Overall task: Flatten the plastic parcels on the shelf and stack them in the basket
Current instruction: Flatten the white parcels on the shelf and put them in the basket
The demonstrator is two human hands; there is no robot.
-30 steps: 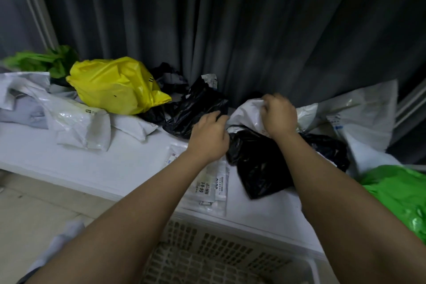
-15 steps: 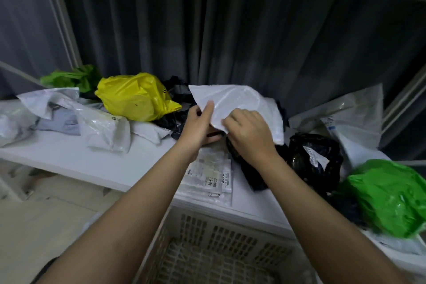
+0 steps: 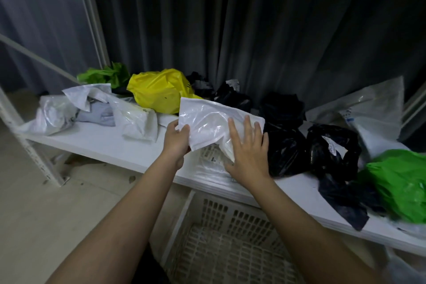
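A white plastic parcel [image 3: 207, 122] is held up over the middle of the white shelf [image 3: 96, 143]. My left hand [image 3: 176, 142] grips its lower left corner, thumb on top. With straight, spread fingers, my right hand [image 3: 247, 152] presses flat on the parcel's right side. Under them a flat clear parcel with a label [image 3: 211, 163] lies on the shelf. The white slotted basket [image 3: 230, 237] stands on the floor below the shelf's front edge, and the part of it in view holds nothing.
Crumpled parcels crowd the shelf: white ones [image 3: 136, 120] at left, a yellow one [image 3: 159, 91], black ones [image 3: 285, 145] at centre right, a green one [image 3: 401, 182] at far right. A grey curtain hangs behind. The shelf's metal post [image 3: 27, 147] stands at left.
The white parcel was lifted out of the pile and turned flatter. My right hand went from pinching its edge to pressing on it with straight fingers.
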